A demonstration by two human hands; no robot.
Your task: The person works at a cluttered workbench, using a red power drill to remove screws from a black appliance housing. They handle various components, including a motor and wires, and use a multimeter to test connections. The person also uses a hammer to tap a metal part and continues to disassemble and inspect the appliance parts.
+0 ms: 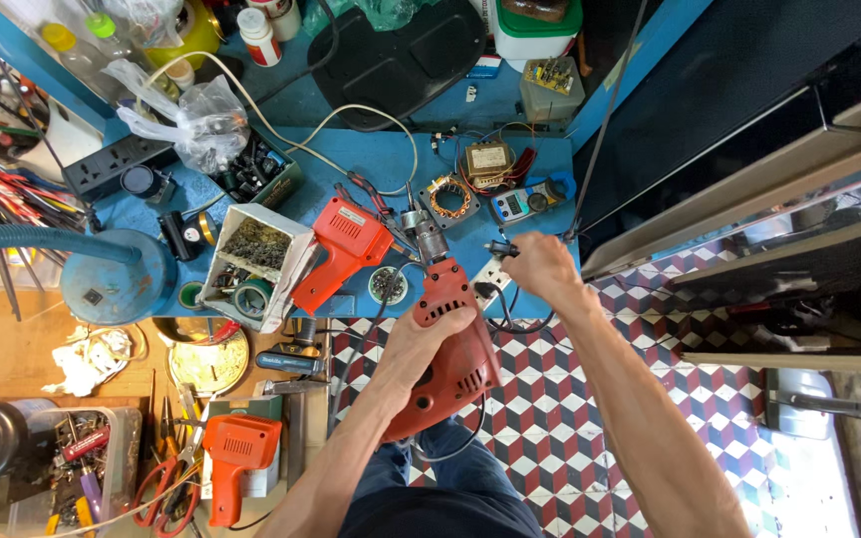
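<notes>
My left hand [429, 339] grips the body of a red electric drill [453, 344], whose metal chuck [428, 231] points away from me toward the blue workbench [371, 159]. The drill hangs over the bench's front edge, above my lap. My right hand [542, 267] is closed around a black plug [501, 248] on the drill's black cord, just above a white socket strip [488, 281] at the bench edge.
An open orange drill casing [343, 249] lies left of the chuck, beside a white box of small parts [256, 261]. A copper winding [449, 196], a transformer [487, 159] and a multimeter [520, 202] sit behind. Another orange casing [236, 456] and pliers lie lower left.
</notes>
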